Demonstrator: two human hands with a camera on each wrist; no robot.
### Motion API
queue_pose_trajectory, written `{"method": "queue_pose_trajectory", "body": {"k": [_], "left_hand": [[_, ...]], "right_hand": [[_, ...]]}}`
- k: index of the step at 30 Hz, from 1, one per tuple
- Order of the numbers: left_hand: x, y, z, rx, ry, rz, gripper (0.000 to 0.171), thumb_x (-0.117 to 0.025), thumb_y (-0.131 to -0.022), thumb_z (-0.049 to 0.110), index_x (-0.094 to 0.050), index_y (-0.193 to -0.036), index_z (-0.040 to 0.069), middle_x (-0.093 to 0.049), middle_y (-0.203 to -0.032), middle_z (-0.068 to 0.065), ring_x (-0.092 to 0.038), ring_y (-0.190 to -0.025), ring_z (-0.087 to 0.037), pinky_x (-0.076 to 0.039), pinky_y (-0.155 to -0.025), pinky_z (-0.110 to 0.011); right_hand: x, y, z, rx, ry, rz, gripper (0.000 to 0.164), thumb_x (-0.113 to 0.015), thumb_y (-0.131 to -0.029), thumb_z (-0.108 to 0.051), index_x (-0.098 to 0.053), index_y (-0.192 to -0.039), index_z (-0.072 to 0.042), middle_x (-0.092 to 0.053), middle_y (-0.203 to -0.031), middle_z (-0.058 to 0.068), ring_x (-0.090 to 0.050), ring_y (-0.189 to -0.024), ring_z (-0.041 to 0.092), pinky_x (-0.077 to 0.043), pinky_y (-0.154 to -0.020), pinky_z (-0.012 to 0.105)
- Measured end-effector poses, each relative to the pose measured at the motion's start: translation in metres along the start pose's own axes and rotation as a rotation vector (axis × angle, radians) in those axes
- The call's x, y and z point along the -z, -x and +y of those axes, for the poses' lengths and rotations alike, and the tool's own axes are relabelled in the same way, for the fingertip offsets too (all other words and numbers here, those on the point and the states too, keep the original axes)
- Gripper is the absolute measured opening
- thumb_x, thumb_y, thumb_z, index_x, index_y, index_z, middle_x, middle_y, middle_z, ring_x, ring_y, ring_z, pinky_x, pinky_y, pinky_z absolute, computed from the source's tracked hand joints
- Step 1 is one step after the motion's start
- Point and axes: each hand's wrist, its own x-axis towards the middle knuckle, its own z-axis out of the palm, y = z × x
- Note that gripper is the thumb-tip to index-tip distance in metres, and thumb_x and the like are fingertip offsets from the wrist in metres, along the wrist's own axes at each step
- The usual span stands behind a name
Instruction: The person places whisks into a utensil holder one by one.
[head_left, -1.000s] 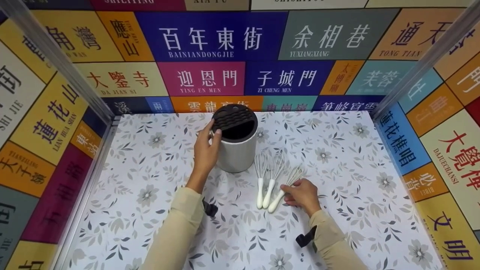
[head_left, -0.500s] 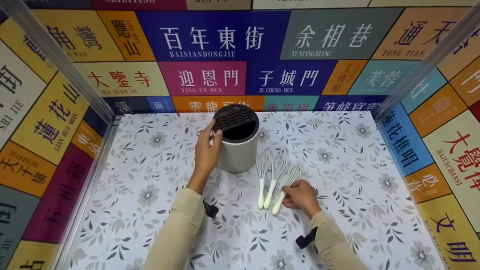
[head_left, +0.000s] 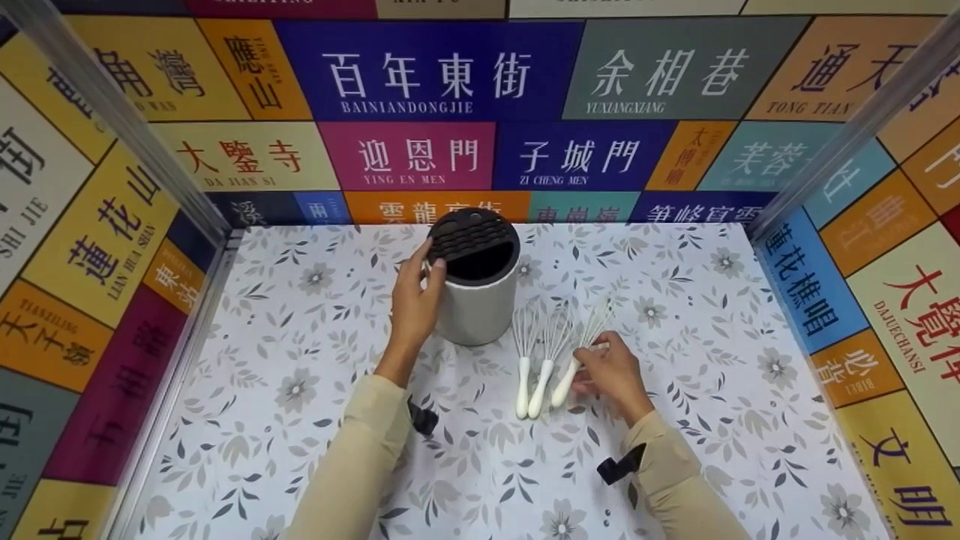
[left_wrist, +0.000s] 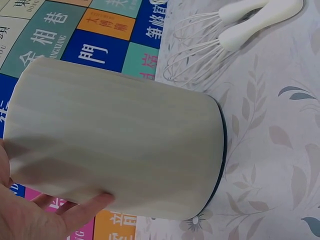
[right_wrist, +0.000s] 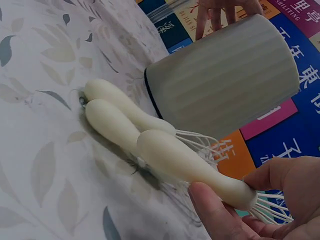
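A round pale grey utensil holder [head_left: 478, 315] stands upright, with a black slotted top [head_left: 469, 232] and a dark opening at its front half. My left hand [head_left: 415, 304] holds it by its left side, thumb near the rim and fingers spread along the wall. Between thumb and fingers, my right hand [head_left: 613, 371] pinches a whisk [right_wrist: 175, 155] with a cream handle where the handle meets the wires. The whisk is tilted, its wire head pointing up and away. Left of it lie two similar whisks, an outer whisk [head_left: 523, 386] and a middle whisk [head_left: 541, 386], side by side.
A white table cover [head_left: 300, 450] with grey leaves and flowers lies under everything. Colourful panels with lettering [head_left: 420, 75] wall in the back and both sides. Clear corner posts [head_left: 832, 127] rise at the back. Black straps [head_left: 621, 465] sit on both wrists.
My right hand has moved forward and up with its whisk, after turning it slightly more upright. The left hand and the utensil holder stay in place; the other two whisks have not moved.
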Motion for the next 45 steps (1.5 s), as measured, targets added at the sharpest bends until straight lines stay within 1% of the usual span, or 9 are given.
{"method": "queue_pose_trajectory", "body": {"k": [3, 10, 17, 22, 28, 34, 39, 41, 45], "left_hand": [[0.0, -0.001, -0.001, 0.001, 0.013, -0.009, 0.049, -0.051, -0.107, 0.039, -0.046, -0.155, 0.027, -0.053, -0.148, -0.007, -0.054, -0.132, -0.022, -0.044, -0.114, -0.041], [-0.002, -0.001, -0.002, 0.01, 0.045, -0.023, 0.049, -0.05, -0.107, 0.04, -0.046, -0.154, 0.027, -0.051, -0.149, -0.008, -0.053, -0.132, -0.027, -0.044, -0.114, -0.047], [-0.003, -0.002, -0.003, -0.014, 0.041, -0.006, 0.049, -0.051, -0.107, 0.037, -0.047, -0.154, 0.024, -0.051, -0.149, -0.009, -0.051, -0.135, -0.022, -0.043, -0.115, -0.039], [-0.003, -0.001, -0.004, -0.014, 0.05, -0.006, 0.049, -0.051, -0.107, 0.037, -0.047, -0.154, 0.024, -0.051, -0.149, -0.01, -0.051, -0.135, -0.023, -0.043, -0.115, -0.04], [-0.003, -0.001, -0.005, -0.017, 0.051, -0.009, 0.049, -0.051, -0.107, 0.038, -0.047, -0.154, 0.024, -0.051, -0.15, -0.01, -0.052, -0.135, -0.024, -0.043, -0.115, -0.04], [-0.002, -0.001, -0.005, -0.002, 0.048, -0.01, 0.049, -0.051, -0.107, 0.039, -0.047, -0.154, 0.026, -0.05, -0.149, -0.01, -0.052, -0.135, -0.026, -0.044, -0.115, -0.041], [-0.001, -0.002, -0.005, 0.005, 0.041, -0.016, 0.049, -0.05, -0.107, 0.039, -0.047, -0.154, 0.027, -0.05, -0.149, -0.01, -0.052, -0.135, -0.028, -0.044, -0.114, -0.043], [-0.001, -0.001, -0.005, 0.005, 0.045, -0.015, 0.049, -0.05, -0.107, 0.039, -0.047, -0.154, 0.026, -0.05, -0.15, -0.01, -0.053, -0.135, -0.029, -0.044, -0.114, -0.045], [-0.002, -0.002, -0.005, -0.015, 0.044, -0.005, 0.048, -0.051, -0.107, 0.037, -0.047, -0.154, 0.024, -0.05, -0.151, -0.01, -0.051, -0.137, -0.026, -0.043, -0.115, -0.043]], "right_hand": [[0.002, 0.002, -0.011, 0.045, -0.001, -0.013, 0.048, -0.061, -0.097, -0.024, -0.041, -0.136, -0.003, -0.064, -0.115, 0.019, -0.076, -0.082, 0.023, -0.064, -0.07, 0.038], [0.002, 0.004, -0.037, 0.141, -0.079, 0.007, 0.042, -0.062, -0.098, -0.021, -0.041, -0.131, -0.006, -0.062, -0.108, 0.016, -0.075, -0.087, 0.028, -0.064, -0.071, 0.042], [0.002, 0.006, -0.064, 0.25, -0.114, 0.021, 0.042, -0.063, -0.098, -0.018, -0.04, -0.13, -0.003, -0.061, -0.105, 0.016, -0.075, -0.082, 0.028, -0.063, -0.068, 0.043], [0.002, 0.008, -0.082, 0.303, -0.099, 0.022, 0.04, -0.064, -0.098, -0.02, -0.041, -0.127, -0.006, -0.061, -0.107, 0.016, -0.076, -0.083, 0.026, -0.064, -0.068, 0.042], [-0.002, 0.01, -0.104, 0.37, -0.101, 0.01, 0.041, -0.065, -0.098, -0.022, -0.041, -0.126, -0.005, -0.062, -0.107, 0.017, -0.076, -0.086, 0.027, -0.064, -0.069, 0.042], [-0.008, 0.012, -0.127, 0.449, -0.141, 0.004, 0.039, -0.066, -0.098, -0.022, -0.041, -0.123, -0.007, -0.061, -0.107, 0.016, -0.075, -0.087, 0.028, -0.064, -0.068, 0.043], [-0.018, 0.014, -0.148, 0.527, -0.134, 0.026, 0.036, -0.067, -0.097, -0.024, -0.044, -0.122, -0.012, -0.064, -0.109, 0.014, -0.076, -0.086, 0.027, -0.063, -0.066, 0.042], [-0.023, 0.013, -0.156, 0.563, -0.137, 0.027, 0.037, -0.067, -0.097, -0.025, -0.046, -0.124, -0.013, -0.065, -0.109, 0.014, -0.076, -0.086, 0.027, -0.064, -0.066, 0.041], [-0.035, 0.012, -0.17, 0.623, -0.153, 0.02, 0.038, -0.066, -0.097, -0.024, -0.046, -0.127, -0.011, -0.064, -0.11, 0.014, -0.075, -0.089, 0.028, -0.064, -0.067, 0.041]]}}
